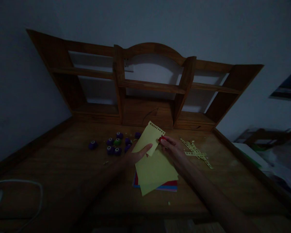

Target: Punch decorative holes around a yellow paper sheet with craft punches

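My left hand (138, 156) pinches a small yellow sheet of paper (147, 137), thumb on top, and holds it tilted above the desk. A row of punched holes runs along the sheet's far edge. In my right hand (171, 146), closed fingers grip a small red paper punch (162, 138) against the sheet's right edge; they partly cover it. Below both hands lies a larger yellow sheet (157, 171) on a stack of coloured paper (168, 187) with red, blue and pink edges. Several purple paper punches (110, 149) and a green one (117, 141) stand to the left.
Punched yellow paper strips (196, 151) lie crossed on the right of the wooden desk (87, 181). Small paper bits are scattered about. A wooden shelf unit (151, 85) rises at the back. A white cable (40, 191) curls at the left front.
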The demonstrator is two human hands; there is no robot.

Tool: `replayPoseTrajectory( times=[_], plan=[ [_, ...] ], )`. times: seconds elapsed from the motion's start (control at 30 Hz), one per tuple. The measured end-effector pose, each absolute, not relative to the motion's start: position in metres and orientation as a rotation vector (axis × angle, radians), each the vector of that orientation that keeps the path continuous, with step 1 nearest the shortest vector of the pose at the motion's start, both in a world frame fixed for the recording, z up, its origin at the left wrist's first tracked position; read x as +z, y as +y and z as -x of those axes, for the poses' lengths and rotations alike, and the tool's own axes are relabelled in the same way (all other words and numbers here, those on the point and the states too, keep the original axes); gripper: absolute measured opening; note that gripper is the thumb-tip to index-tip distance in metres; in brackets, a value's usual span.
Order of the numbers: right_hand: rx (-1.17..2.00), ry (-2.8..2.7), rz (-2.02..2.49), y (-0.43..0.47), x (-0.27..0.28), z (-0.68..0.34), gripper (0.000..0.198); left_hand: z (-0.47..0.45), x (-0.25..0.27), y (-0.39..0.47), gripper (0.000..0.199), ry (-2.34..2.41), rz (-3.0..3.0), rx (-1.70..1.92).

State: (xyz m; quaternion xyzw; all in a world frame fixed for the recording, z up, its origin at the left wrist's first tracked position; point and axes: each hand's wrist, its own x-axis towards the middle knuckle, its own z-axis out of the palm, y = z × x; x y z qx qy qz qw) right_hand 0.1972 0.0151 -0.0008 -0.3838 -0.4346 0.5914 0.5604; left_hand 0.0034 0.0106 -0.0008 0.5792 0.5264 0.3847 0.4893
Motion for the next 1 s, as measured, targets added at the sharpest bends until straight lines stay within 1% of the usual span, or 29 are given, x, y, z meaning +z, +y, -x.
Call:
replayPoseTrajectory(
  times=[0.2, 0.33, 0.47, 0.6, 0.83, 1.0],
  plan=[
    [1.351, -1.037, 0.904, 0.015, 0.002, -0.198, 0.042, -0.002, 0.001, 0.009, 0.054, 1.33, -1.4, 0.899],
    [1.361, -1.054, 0.915, 0.016, 0.001, -0.197, 0.044, -0.003, -0.002, 0.01, 0.055, 1.352, -1.399, 0.951],
    [1.365, -1.076, 0.881, 0.014, 0.001, -0.195, 0.037, -0.004, -0.007, 0.013, 0.058, 1.31, -1.402, 0.931],
    [1.359, -1.139, 0.887, 0.011, 0.005, -0.196, 0.028, -0.003, -0.006, 0.013, 0.055, 1.316, -1.432, 0.976],
    [1.414, -1.171, 0.878, 0.011, 0.007, -0.195, 0.031, -0.002, -0.002, 0.011, 0.055, 1.293, -1.442, 0.997],
    [1.426, -1.158, 0.913, 0.012, 0.005, -0.193, 0.03, -0.002, 0.008, 0.011, 0.043, 1.165, -1.715, 1.016]
  ],
)
